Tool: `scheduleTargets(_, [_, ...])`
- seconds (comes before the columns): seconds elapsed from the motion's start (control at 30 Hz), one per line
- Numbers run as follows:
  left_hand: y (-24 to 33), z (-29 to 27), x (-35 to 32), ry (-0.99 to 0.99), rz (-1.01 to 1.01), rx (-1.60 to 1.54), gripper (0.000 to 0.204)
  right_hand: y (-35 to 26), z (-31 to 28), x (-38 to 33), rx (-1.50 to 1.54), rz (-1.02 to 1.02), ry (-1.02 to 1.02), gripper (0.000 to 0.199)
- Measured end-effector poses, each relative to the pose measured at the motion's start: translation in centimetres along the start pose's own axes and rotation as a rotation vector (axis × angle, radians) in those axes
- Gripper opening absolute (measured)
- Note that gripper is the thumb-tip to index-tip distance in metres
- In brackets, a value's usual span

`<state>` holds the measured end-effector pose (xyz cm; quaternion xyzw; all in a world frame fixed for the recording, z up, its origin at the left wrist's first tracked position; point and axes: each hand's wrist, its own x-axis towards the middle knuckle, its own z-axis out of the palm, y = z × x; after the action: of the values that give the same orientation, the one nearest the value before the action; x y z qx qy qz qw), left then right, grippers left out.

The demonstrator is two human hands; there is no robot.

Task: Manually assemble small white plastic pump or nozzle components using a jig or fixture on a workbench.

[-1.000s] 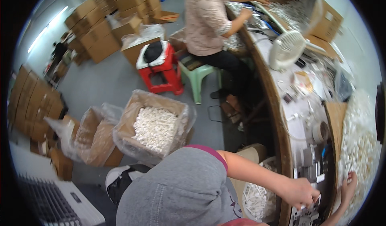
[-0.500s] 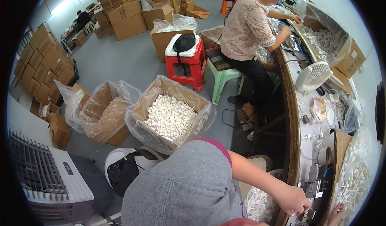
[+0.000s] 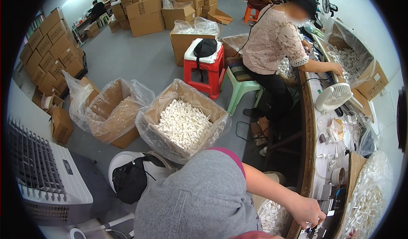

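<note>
My left hand (image 3: 307, 212) is over the near end of the workbench, fingers curled down and pressed together at a small metal fixture (image 3: 326, 205). Whatever lies between its fingertips is too small and hidden to name. Only a sliver of my right hand (image 3: 352, 235) shows at the lower edge, beside a clear plastic bag (image 3: 384, 164) of small white plastic pieces (image 3: 367, 198); its fingers are mostly cut off. Below my left forearm, more white plastic pieces (image 3: 271, 215) fill a container.
A roll of tape (image 3: 338, 176) and a white fan (image 3: 333, 97) stand along the bench. A co-worker (image 3: 272, 39) sits farther up it. Behind me are a lined carton of white pieces (image 3: 183, 124), a red stool (image 3: 204, 75) and an air cooler (image 3: 55, 171).
The view has shifted slightly. My right hand, seen at the bag of white pieces before, has slipped almost out of the picture. The co-worker's arm now reaches forward toward a box of pieces.
</note>
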<state>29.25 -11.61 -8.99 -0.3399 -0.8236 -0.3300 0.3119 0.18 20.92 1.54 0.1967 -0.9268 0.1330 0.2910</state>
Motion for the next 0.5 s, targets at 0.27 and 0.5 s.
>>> scheduleTargets(0.27, [1.1, -0.9, 0.2, -0.023, 0.045, 0.052, 0.024, 0.6, -1.4, 0.3, -0.059, -0.015, 0.032, 0.035])
scheduleTargets(0.5, [1.5, -1.5, -0.1, -0.028, 0.016, 0.105, 0.026, 1.1, -2.1, 0.7, -0.099, -0.029, 0.041, 0.033])
